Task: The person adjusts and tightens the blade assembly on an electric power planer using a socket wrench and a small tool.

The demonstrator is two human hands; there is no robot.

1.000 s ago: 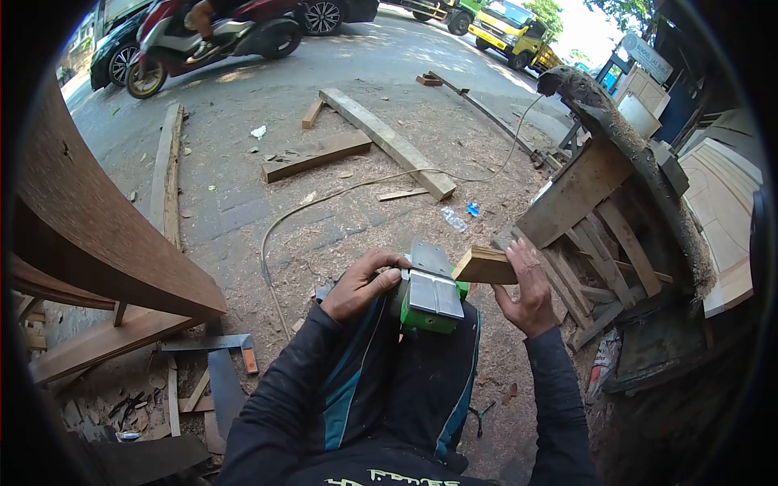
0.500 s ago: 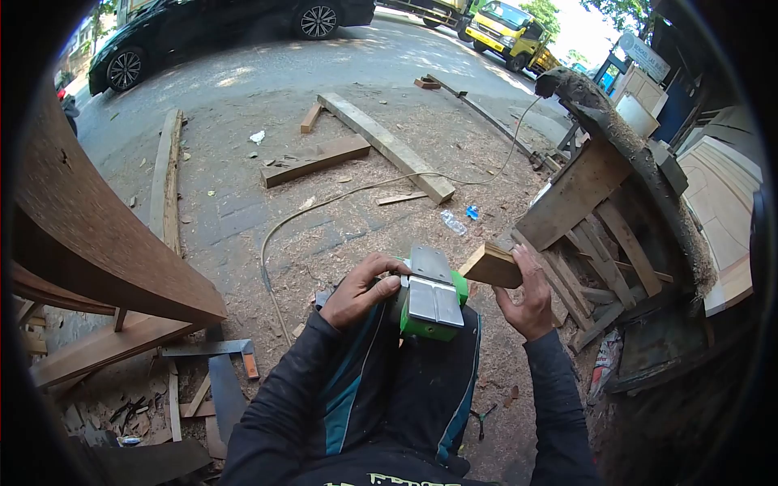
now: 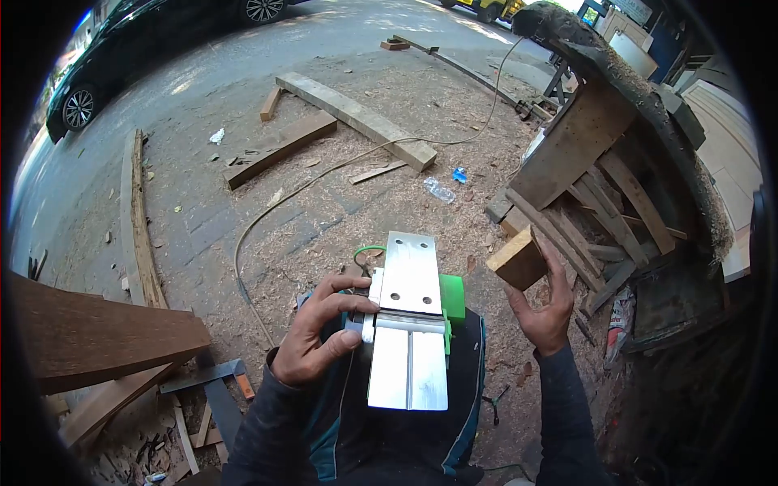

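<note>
An electric planer (image 3: 413, 271) rests on my lap with its flat metal sole facing up and its green body showing at the right side. My left hand (image 3: 318, 334) grips the planer's left side, fingers at the edge near the middle of the sole. Over to the right, my right hand (image 3: 548, 314) holds a small wooden block (image 3: 520, 259) between thumb and fingers. The block is tilted and apart from the planer. The planer's handle and underside are hidden.
A power cord (image 3: 320, 174) runs across shavings-covered ground past wooden beams (image 3: 356, 120). At right stands a rough workbench (image 3: 640, 89) with boards beneath. A large curved timber (image 3: 105, 336) juts in at left above a try square (image 3: 207, 377). A dark car (image 3: 154, 53) is on the road.
The planer has tipped so its sole faces me more fully, and it looks nearer. My right hand and the block have shifted slightly right. The head view has dipped and turned.
</note>
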